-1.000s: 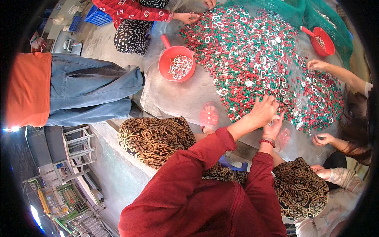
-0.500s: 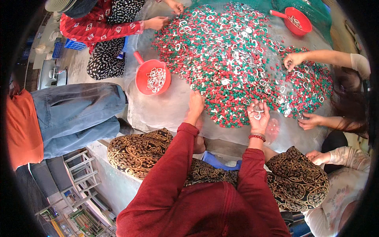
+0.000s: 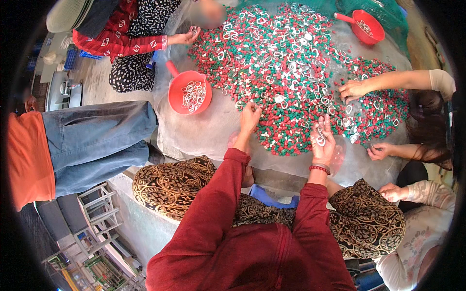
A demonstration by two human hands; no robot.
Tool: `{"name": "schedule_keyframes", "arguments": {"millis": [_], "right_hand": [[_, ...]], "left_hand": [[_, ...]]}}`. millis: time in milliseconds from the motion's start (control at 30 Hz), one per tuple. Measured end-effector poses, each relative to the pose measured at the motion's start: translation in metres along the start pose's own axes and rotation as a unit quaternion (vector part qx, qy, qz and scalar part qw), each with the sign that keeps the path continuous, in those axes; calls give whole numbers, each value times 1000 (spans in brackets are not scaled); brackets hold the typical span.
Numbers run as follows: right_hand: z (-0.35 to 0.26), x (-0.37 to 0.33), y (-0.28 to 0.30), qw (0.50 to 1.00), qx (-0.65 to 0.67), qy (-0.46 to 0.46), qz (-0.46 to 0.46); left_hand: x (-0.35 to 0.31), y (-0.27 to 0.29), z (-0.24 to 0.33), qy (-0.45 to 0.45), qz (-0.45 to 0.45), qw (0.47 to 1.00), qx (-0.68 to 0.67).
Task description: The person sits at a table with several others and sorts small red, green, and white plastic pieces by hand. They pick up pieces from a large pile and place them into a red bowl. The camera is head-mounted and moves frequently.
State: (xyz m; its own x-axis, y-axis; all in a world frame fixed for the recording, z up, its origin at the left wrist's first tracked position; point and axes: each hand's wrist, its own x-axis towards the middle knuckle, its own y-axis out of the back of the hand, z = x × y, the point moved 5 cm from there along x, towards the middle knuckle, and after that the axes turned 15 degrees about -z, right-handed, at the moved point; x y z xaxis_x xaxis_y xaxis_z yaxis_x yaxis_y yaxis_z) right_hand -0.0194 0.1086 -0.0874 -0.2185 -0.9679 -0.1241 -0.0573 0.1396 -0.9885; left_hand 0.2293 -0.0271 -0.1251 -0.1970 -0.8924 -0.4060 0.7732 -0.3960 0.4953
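Fingers (image 3: 253, 106) of the left hand (image 3: 249, 120) bend down with their tips close together at the 8 o'clock edge of the pile (image 3: 281, 138); whether they grip a piece cannot be told. The right hand (image 3: 324, 145) lies at the pile's 5 o'clock edge, palm up, its fingers mostly straight and loosely spread, with a few white rings (image 3: 320, 139) resting on it. A red bracelet (image 3: 319, 169) circles that wrist.

The pile, of small red, green and white pieces with many rings strewn over it, spreads across a pale sheet (image 3: 182, 140). Just beside it at 9 o'clock sits a red pan (image 3: 175, 103), rings inside, handle toward 11. A second red pan (image 3: 376, 25), also with rings, stands at 2 o'clock, near a green net (image 3: 395, 22).

At 10 o'clock a co-worker's hand (image 3: 183, 37) is turned up by the pile's edge. Another co-worker has one hand (image 3: 355, 90) reaching over the pile at 3 o'clock and the other (image 3: 380, 151) just off it at 4.
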Motion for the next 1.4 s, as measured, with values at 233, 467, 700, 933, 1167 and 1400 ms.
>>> {"name": "schedule_keyframes", "arguments": {"millis": [233, 467, 700, 933, 1167, 1400], "right_hand": [[6, 5, 14, 999, 23, -27, -36], [41, 6, -3, 992, -36, -101, 64], [53, 10, 19, 992, -18, -105, 70], [12, 2, 25, 995, 6, -26, 92], [8, -8, 28, 997, 22, -8, 67], [12, -12, 20, 997, 53, -8, 62]], "left_hand": [[21, 20, 23, 21, -162, 973, -163], [0, 5, 98, -68, -339, 930, -128], [39, 0, 67, -111, -10, 969, 221], [36, -44, 42, -151, -133, 946, 254], [9, -19, 105, -177, -100, 966, 160], [-38, -77, 192, -287, -348, 882, 133]]}}
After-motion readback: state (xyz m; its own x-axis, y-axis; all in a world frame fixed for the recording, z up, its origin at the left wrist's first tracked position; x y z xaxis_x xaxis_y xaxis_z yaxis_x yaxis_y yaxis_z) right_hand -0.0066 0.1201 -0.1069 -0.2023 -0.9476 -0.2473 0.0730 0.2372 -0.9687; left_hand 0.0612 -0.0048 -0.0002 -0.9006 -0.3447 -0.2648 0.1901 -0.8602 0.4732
